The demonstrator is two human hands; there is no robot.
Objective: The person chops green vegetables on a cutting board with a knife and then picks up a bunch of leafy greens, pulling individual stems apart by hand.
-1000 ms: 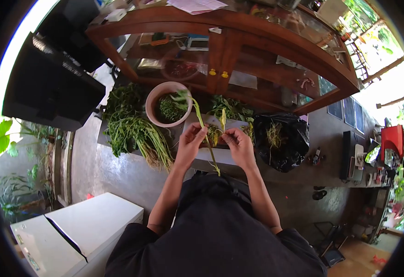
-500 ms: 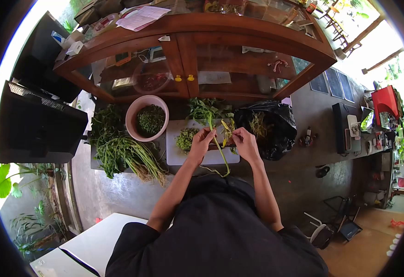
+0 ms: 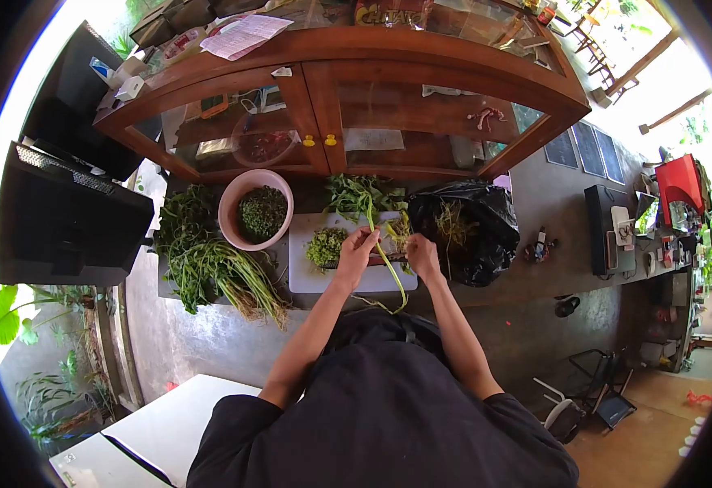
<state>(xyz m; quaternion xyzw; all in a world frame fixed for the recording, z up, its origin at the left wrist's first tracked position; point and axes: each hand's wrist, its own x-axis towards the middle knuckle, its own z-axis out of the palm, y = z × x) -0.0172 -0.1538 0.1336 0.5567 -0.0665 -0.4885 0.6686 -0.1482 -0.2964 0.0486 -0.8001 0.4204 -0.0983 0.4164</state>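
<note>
My left hand [image 3: 358, 259] pinches a long green vegetable stalk [image 3: 370, 213], whose leafy end points away from me and whose bent lower end [image 3: 399, 294] hangs over the near edge of the white cutting board [image 3: 311, 282]. Right of the stalk, my right hand [image 3: 423, 255] has its fingers curled together, slightly blurred; what they hold, if anything, is hidden. Yellowish leaf bits [image 3: 401, 226] show just beyond its fingertips. Chopped green pieces [image 3: 324, 247] lie on the board's left side. A dark narrow object [image 3: 383, 259] lies across the board, partly covered by my hands.
Left of the board stand a pink bowl [image 3: 224, 213] of cut greens and a pile of rooted leafy stalks [image 3: 230, 272]. A black plastic bag [image 3: 494, 232] with plant scraps sits open at the right. Behind rises a glass-fronted wooden cabinet [image 3: 315, 98]; black monitors [image 3: 67, 220] stand far left.
My right hand has drawn slightly back and down from the yellow leaf beside the stalk. My left hand keeps its pinch on the stalk. The view has shifted slightly.
</note>
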